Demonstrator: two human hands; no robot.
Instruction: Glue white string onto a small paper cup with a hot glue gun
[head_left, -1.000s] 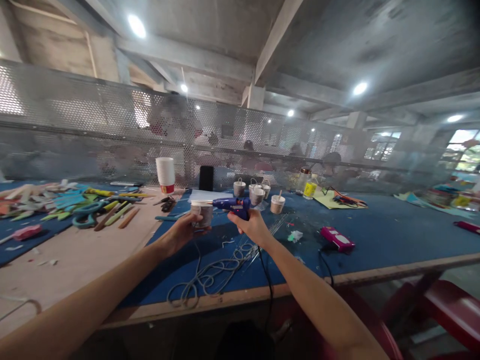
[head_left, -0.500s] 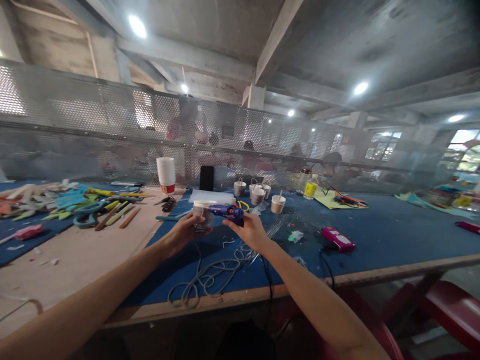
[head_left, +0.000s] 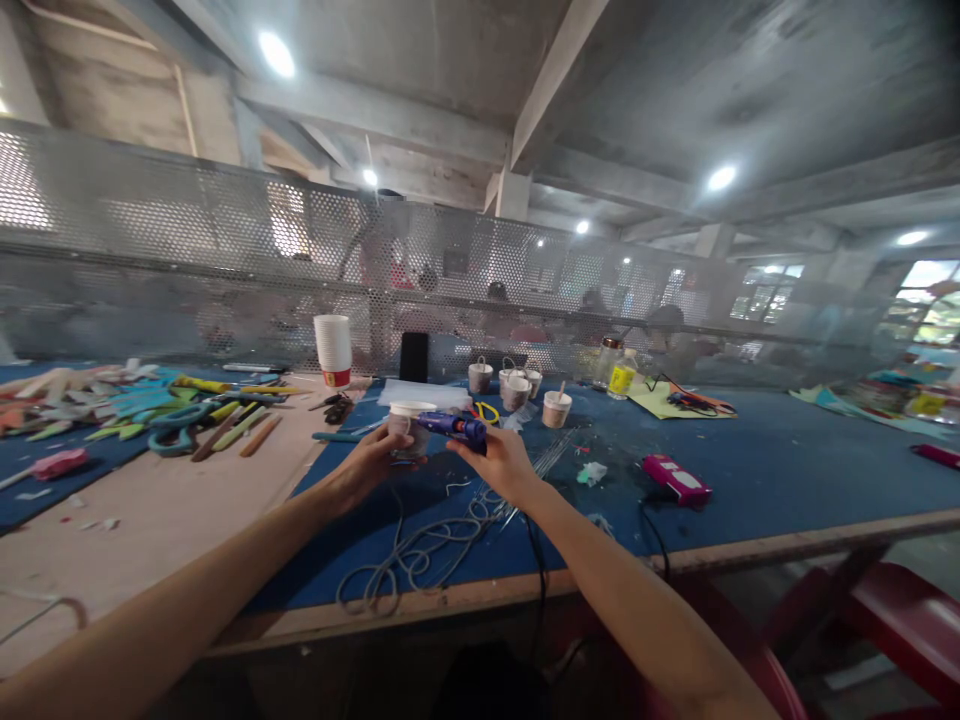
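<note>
My left hand [head_left: 377, 452] is wrapped round a paper cup [head_left: 406, 412] with a white rim and a greyish wrapped side, held above the blue mat. In my right hand [head_left: 501, 459] is a dark blue hot glue gun [head_left: 459, 428], its nozzle pointing left at the cup's side. Whether the nozzle touches the cup, I cannot tell. Below both hands a grey cord [head_left: 420, 550] lies in loose loops on the mat, beside several thin clear strands [head_left: 551, 455]. Behind the glue gun stand several small wrapped cups [head_left: 515, 392], some with cord handles, and another cup [head_left: 556, 410] with a stick in it.
At the back left rises a stack of white paper cups [head_left: 333, 345], near a black phone [head_left: 414, 357]. Scissors [head_left: 180, 425] and coloured strips lie on the left. A magenta device [head_left: 676, 479] rests on the right, with a yellow-labelled bottle [head_left: 622, 378] farther back. Perforated panels close off the rear.
Both hands, the cup and the glue gun stay in nearly the same place. The cup sits very slightly more upright or to the right. Behind the panel, a person has shifted.
</note>
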